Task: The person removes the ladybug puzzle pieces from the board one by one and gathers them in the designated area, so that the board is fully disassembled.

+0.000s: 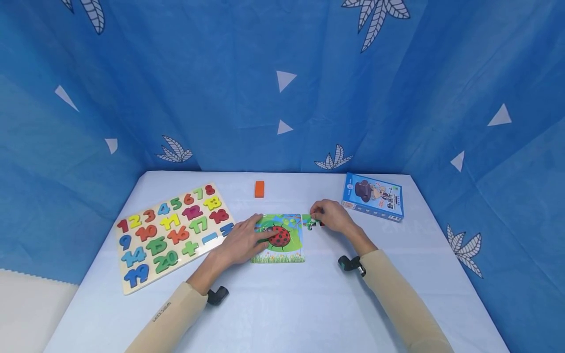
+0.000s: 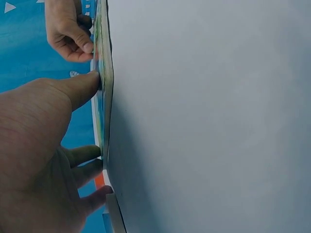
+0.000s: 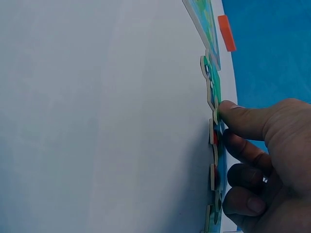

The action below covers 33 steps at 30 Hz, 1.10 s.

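Observation:
A ladybug puzzle board (image 1: 291,252) with a green, flowered picture lies flat at the middle of the table. My left hand (image 1: 242,241) rests on its left part with fingers spread, and the thumb and fingertips touch it in the left wrist view. Against the board's upper right edge lie several jigsaw pieces (image 3: 212,92) in green, blue and red. My right hand (image 1: 332,215) is over them with curled fingers, thumb and forefinger pinching a piece in the right wrist view. The fingers partly hide the pieces in the head view.
Left of the board lies a wooden number puzzle (image 1: 152,272) with colourful digits, close to the left hand. An orange block (image 1: 259,189) lies behind the board. A blue box (image 1: 375,195) lies at the back right, near the right hand. Blue curtains (image 1: 238,98) enclose the table.

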Each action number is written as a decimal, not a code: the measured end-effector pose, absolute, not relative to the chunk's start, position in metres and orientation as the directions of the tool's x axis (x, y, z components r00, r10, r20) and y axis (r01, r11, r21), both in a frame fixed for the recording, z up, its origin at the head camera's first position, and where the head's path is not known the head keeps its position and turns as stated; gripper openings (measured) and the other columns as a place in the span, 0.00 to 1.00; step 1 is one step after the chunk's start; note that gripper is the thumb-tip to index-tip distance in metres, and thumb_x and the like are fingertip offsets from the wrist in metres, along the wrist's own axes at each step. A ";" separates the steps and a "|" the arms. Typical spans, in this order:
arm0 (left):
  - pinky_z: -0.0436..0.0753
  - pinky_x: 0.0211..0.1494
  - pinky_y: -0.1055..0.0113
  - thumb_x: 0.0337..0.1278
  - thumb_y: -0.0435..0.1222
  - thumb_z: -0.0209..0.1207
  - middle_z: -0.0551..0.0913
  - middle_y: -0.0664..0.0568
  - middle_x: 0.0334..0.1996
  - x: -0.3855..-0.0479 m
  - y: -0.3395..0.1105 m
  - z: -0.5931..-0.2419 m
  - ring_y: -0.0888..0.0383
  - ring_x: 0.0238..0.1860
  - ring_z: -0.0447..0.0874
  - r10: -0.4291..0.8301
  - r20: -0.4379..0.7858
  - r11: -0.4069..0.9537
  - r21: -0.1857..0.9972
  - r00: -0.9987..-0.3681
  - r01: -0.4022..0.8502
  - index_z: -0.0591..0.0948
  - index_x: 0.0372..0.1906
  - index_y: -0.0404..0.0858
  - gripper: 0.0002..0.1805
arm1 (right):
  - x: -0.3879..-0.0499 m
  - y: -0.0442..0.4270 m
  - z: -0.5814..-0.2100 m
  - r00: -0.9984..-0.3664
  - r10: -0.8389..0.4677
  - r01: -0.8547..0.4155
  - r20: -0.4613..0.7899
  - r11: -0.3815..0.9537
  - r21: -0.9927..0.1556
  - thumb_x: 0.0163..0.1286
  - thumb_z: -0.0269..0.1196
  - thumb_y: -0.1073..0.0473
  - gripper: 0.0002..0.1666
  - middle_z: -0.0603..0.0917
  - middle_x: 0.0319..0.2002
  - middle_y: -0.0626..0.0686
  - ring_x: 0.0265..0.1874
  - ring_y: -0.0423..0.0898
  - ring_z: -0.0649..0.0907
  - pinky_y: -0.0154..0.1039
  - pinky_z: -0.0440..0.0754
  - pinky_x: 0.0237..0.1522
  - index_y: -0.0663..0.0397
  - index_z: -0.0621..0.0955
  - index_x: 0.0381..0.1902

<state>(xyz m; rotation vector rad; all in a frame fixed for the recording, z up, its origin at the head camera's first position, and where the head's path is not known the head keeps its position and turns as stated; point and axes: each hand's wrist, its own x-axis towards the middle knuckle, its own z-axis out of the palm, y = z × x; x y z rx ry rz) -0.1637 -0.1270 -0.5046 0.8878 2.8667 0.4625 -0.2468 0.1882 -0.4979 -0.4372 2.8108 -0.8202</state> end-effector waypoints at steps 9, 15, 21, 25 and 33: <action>0.69 0.68 0.42 0.71 0.52 0.56 0.58 0.38 0.76 -0.165 -0.126 -0.505 0.41 0.77 0.55 0.575 0.007 0.777 0.305 -0.818 0.550 0.75 0.70 0.60 0.24 | -0.247 0.191 -0.499 -0.940 -0.329 -0.230 -0.091 0.806 -0.545 0.71 0.66 0.58 0.02 0.81 0.32 0.46 0.34 0.46 0.77 0.41 0.73 0.38 0.44 0.86 0.38; 0.69 0.67 0.42 0.71 0.52 0.57 0.58 0.38 0.76 -0.165 -0.125 -0.504 0.41 0.76 0.57 0.579 0.015 0.774 0.303 -0.815 0.555 0.75 0.70 0.60 0.24 | -0.246 0.193 -0.494 -0.941 -0.329 -0.239 -0.073 0.804 -0.544 0.73 0.64 0.57 0.04 0.82 0.34 0.46 0.35 0.46 0.78 0.41 0.75 0.39 0.43 0.86 0.39; 0.67 0.69 0.42 0.71 0.52 0.57 0.59 0.38 0.76 -0.166 -0.126 -0.502 0.41 0.77 0.56 0.583 0.015 0.773 0.295 -0.812 0.561 0.76 0.69 0.60 0.24 | -0.244 0.194 -0.480 -0.946 -0.320 -0.231 -0.044 0.766 -0.600 0.75 0.62 0.53 0.07 0.81 0.37 0.48 0.34 0.47 0.78 0.41 0.76 0.33 0.44 0.86 0.43; 0.65 0.71 0.41 0.69 0.50 0.60 0.62 0.39 0.75 -0.166 -0.126 -0.502 0.39 0.76 0.56 0.586 0.037 0.769 0.291 -0.809 0.570 0.78 0.68 0.57 0.24 | -0.242 0.191 -0.471 -0.943 -0.332 -0.254 -0.011 0.740 -0.623 0.75 0.62 0.52 0.08 0.81 0.37 0.47 0.31 0.46 0.76 0.41 0.75 0.29 0.45 0.86 0.44; 0.65 0.70 0.39 0.69 0.49 0.61 0.64 0.38 0.74 -0.163 -0.123 -0.501 0.36 0.76 0.56 0.589 0.048 0.763 0.296 -0.807 0.574 0.77 0.68 0.56 0.25 | -0.227 0.178 -0.467 -0.914 -0.405 -0.313 0.004 0.701 -0.641 0.74 0.62 0.54 0.07 0.81 0.35 0.46 0.27 0.44 0.76 0.38 0.76 0.27 0.46 0.86 0.44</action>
